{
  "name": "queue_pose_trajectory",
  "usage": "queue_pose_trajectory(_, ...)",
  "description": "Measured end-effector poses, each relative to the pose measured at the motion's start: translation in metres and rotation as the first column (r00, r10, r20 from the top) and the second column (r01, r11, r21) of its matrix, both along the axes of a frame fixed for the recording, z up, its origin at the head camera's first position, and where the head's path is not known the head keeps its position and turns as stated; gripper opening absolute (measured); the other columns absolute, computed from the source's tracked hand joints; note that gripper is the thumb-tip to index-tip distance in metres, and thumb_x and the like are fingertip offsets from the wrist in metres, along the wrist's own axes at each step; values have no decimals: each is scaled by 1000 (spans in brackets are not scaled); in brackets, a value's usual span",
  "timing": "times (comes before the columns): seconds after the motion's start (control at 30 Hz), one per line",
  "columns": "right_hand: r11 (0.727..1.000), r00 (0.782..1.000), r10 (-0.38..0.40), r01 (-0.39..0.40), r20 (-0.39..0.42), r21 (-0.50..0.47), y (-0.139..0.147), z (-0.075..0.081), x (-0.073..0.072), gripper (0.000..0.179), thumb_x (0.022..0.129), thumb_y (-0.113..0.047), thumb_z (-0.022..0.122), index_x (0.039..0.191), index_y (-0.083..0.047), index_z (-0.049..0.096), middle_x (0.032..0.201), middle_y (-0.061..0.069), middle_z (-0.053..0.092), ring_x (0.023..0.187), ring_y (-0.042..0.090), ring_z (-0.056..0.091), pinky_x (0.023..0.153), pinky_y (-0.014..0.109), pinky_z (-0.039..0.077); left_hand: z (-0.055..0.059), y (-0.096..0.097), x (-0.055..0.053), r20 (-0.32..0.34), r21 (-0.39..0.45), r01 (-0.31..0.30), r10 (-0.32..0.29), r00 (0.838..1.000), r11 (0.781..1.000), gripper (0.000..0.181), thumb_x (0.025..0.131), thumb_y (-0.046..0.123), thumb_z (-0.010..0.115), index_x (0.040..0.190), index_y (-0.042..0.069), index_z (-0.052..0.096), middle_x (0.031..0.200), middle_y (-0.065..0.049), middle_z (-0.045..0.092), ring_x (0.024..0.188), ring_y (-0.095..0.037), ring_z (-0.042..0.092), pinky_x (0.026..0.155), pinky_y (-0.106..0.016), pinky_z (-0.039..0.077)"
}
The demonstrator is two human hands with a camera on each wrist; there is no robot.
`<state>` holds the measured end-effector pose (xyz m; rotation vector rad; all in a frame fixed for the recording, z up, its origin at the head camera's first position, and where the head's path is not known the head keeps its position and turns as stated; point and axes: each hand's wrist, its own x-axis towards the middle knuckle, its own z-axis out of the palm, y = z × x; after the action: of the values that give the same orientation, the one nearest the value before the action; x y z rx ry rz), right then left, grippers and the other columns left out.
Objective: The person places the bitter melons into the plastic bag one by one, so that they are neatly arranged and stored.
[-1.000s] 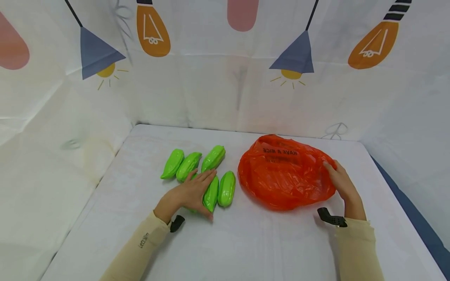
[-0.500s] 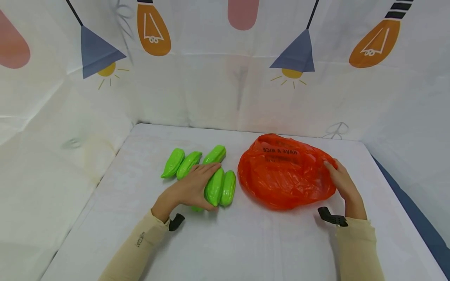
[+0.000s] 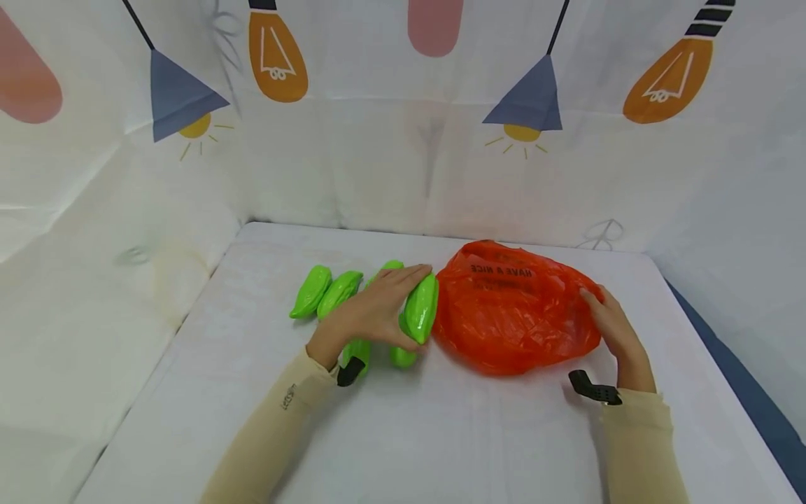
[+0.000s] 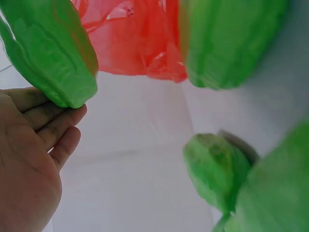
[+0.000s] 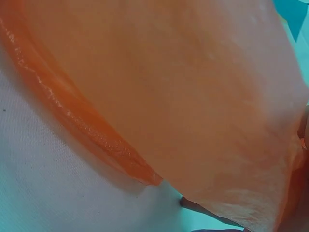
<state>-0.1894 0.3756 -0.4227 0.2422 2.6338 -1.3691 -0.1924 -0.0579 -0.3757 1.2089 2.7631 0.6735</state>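
Observation:
My left hand (image 3: pixel 384 304) grips a shiny green ridged gourd (image 3: pixel 422 308) between thumb and fingers, raised over the table at the left edge of the red plastic bag (image 3: pixel 513 315). In the left wrist view the fingers touch the lower end of the held gourd (image 4: pixel 53 58). My right hand (image 3: pixel 613 329) pinches the bag's right edge. The bag lies bulging, with dark printing on it, and fills most of the right wrist view. More green gourds (image 3: pixel 310 292) lie on the table behind, below and left of the left hand, some partly hidden by it.
The white-covered table (image 3: pixel 478 434) ends at a back edge against a white cloth wall (image 3: pixel 378 161) with printed lamps and bulbs. Another cloth wall (image 3: pixel 113 280) stands at the left. A dark blue strip (image 3: pixel 737 371) runs along the table's right side.
My left hand has closed round one gourd, lifted it and carried it right to the bag's left edge. The right hand and the bag have stayed in place.

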Motion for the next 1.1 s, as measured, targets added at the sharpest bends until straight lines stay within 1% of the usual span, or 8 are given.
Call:
queue_pose_trajectory(0.1, 1000, 1000, 1, -1, -9, -1, -1, -2, 2, 69, 105, -47, 25, 150, 5, 21, 144, 30, 36, 113, 28, 46, 75, 12, 49, 1, 10, -2, 7, -10, 30, -30, 1000, 1000, 118, 66, 54, 82, 156, 7, 21, 160, -5, 29, 146, -23, 28, 121, -47, 21)
queue_pose_trajectory(0.2, 1000, 1000, 4, -4, -13, -12, -3, -1, 1, 71, 105, -47, 24, 153, 5, 15, 148, 32, 31, 122, 38, 41, 96, 37, 52, 0, 17, -3, 13, -13, 36, -36, 999, 999, 115, 69, 51, 80, 157, 8, 20, 160, -4, 28, 145, -24, 29, 120, -49, 22)
queue_pose_trajectory(0.27, 1000, 1000, 6, -6, -16, -16, -3, 1, 0, 72, 105, -47, 23, 154, 5, 11, 150, 33, 28, 127, 44, 36, 105, 56, 43, 1, 22, -4, -3, -14, 35, -35, 999, 999, 114, 69, 53, 78, 157, 9, 19, 160, -4, 28, 145, -23, 30, 120, -48, 23)
queue_pose_trajectory(0.33, 1000, 1000, 7, -7, -15, -19, -3, 2, -1, 72, 105, -47, 23, 154, 4, 9, 151, 33, 27, 129, 46, 34, 107, 65, 35, 3, 27, -5, -26, -10, 36, -37, 999, 999, 115, 69, 56, 77, 157, 9, 19, 161, -3, 28, 145, -22, 30, 119, -46, 25)
queue_pose_trajectory(0.67, 1000, 1000, 7, -7, 10, -11, 0, -1, -2, 73, 105, -48, 22, 156, 1, 6, 153, 32, 27, 129, 44, 36, 105, 59, 41, 38, 57, -18, -91, 23, 72, -69, 993, 997, 122, 66, 65, 78, 157, 10, 17, 161, -3, 26, 146, -19, 28, 118, -36, 23)
queue_pose_trajectory(0.8, 1000, 1000, 10, -10, 3, 1, 0, -1, -2, 72, 105, -49, 23, 156, 1, 8, 151, 31, 30, 126, 42, 39, 92, 36, 52, 51, 70, -21, -110, 17, 92, -90, 990, 996, 122, 66, 66, 77, 157, 9, 18, 161, -3, 26, 146, -17, 27, 118, -34, 22)
queue_pose_trajectory(0.9, 1000, 1000, 13, -13, 0, -3, -1, -1, -2, 72, 105, -49, 24, 155, 1, 10, 150, 31, 32, 125, 40, 41, 80, 18, 49, 57, 78, -22, -119, 10, 97, -95, 988, 995, 122, 66, 66, 77, 157, 9, 17, 161, -2, 26, 146, -17, 26, 118, -32, 23)
queue_pose_trajectory(1.1, 1000, 1000, 12, -12, -6, 5, 0, -2, -4, 73, 105, -49, 24, 154, 4, 13, 148, 31, 33, 122, 39, 41, 78, 16, 46, 62, 97, -26, -105, -6, 123, -123, 987, 992, 119, 68, 67, 74, 157, 10, 18, 161, -1, 26, 145, -17, 26, 116, -33, 25)
